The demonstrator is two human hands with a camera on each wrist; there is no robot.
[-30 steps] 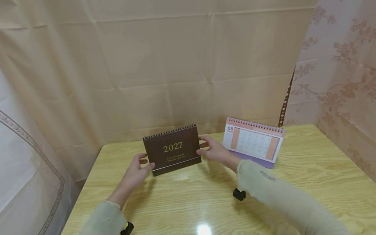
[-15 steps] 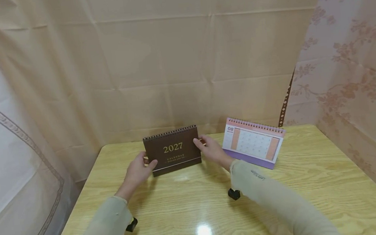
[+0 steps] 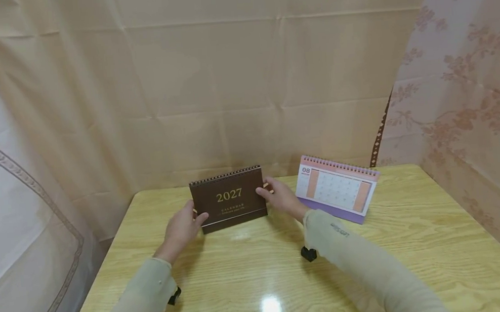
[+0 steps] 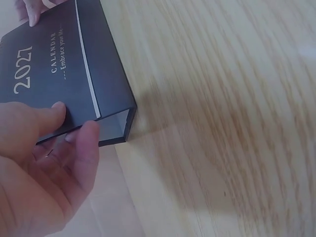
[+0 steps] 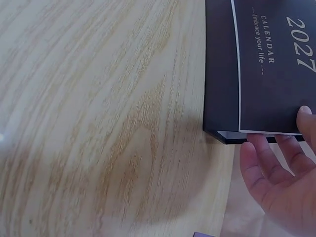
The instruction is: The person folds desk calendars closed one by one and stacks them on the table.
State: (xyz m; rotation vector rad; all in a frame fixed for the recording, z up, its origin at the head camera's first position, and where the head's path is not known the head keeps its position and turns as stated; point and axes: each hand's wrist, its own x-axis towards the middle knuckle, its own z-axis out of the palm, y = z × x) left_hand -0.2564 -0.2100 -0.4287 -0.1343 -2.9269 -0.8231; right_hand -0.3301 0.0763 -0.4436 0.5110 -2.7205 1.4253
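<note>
A dark brown desk calendar (image 3: 229,197) with a gold "2027" and a black spiral binding stands tented near the table's far edge. My left hand (image 3: 182,227) grips its left side, thumb on the front cover. The left wrist view shows that hand's fingers (image 4: 85,153) curled at the open side of the stand. On the opposite side my right hand (image 3: 282,198) pinches the edge, its thumb over the cover. In the right wrist view, fingertips of the right hand (image 5: 284,185) reach in behind the cover's edge.
A second desk calendar (image 3: 337,188), pink and purple with an "08" page, stands at the right behind the right forearm. The wood-grain table (image 3: 242,275) ends at a beige curtain (image 3: 208,90). Patterned cloth (image 3: 471,82) hangs at the right.
Both hands have closed in on the brown calendar's sides. The right thumb has come onto the front cover, and the left thumb lies slightly farther in. The calendar has hardly moved.
</note>
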